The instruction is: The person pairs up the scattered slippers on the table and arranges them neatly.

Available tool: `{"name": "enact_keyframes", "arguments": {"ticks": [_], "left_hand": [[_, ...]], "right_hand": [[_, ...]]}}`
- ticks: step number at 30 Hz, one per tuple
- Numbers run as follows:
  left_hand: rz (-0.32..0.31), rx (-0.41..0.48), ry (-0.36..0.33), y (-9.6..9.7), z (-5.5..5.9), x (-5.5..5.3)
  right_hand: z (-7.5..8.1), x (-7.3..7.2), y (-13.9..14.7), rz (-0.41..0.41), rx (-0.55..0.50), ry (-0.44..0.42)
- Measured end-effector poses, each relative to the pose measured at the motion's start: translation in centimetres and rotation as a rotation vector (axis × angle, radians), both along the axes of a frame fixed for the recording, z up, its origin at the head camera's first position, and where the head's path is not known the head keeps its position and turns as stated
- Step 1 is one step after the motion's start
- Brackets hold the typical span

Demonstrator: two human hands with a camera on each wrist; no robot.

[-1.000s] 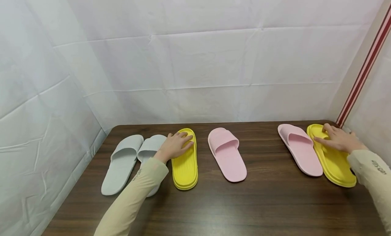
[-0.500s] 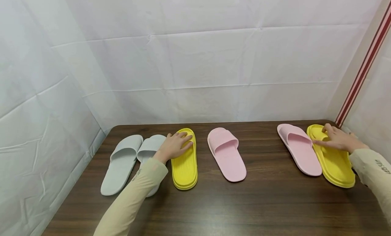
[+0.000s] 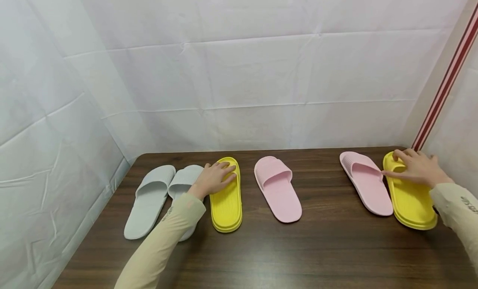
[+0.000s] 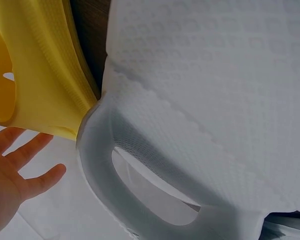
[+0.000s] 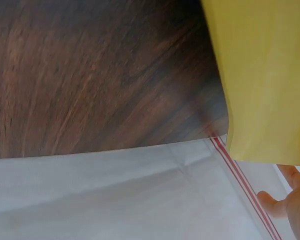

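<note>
A yellow slide slipper (image 3: 226,210) lies sole down on the dark wooden table. My left hand (image 3: 213,177) rests over its strap, fingers spread and fairly straight; in the left wrist view the fingertips touch its toe end. Close on the left lies a pale grey slipper (image 3: 179,188), partly hidden by my sleeve. At the right end of the table, my right hand (image 3: 417,168) lies over the strap of another yellow slipper (image 3: 413,206). Its index finger bends at the toe end, while the thumb reaches out toward the pink slipper (image 3: 369,189) alongside.
Another grey slipper (image 3: 149,202) lies at the far left. A second pink slipper (image 3: 279,193) sits mid-table, tilted. White cloth (image 3: 246,81) hangs behind and along both sides, with a red striped band (image 3: 444,85) at the right corner.
The right yellow slipper has shifted slightly right, away from the pink slipper, and turned a little straighter under my right hand. My left hand and its slipper have stayed put.
</note>
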State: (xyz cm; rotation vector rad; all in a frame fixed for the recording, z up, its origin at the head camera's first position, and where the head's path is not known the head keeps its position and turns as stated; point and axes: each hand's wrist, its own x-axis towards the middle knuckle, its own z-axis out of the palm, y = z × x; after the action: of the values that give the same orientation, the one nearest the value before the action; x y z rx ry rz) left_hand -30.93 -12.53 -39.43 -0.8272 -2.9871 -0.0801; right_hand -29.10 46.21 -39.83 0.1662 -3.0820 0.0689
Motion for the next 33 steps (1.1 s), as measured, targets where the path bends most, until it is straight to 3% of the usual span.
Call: {"name": "enact_keyframes", "arguments": {"ticks": [14,26,33], "left_hand": [[0.001,0.007,0.0,0.0,0.1,0.0],[-0.008,0.008,0.01,0.3,0.0,-0.1],[-0.01,0.004,0.037,0.3,-0.3,0.0]], "right_hand": [[1.6,0.2,0.5,-0.005,0.161,0.078],[2.8,0.6,0.4,0.049,0.234,0.192],[3.8,0.8,0.0,0.048,0.239,0.19]]}}
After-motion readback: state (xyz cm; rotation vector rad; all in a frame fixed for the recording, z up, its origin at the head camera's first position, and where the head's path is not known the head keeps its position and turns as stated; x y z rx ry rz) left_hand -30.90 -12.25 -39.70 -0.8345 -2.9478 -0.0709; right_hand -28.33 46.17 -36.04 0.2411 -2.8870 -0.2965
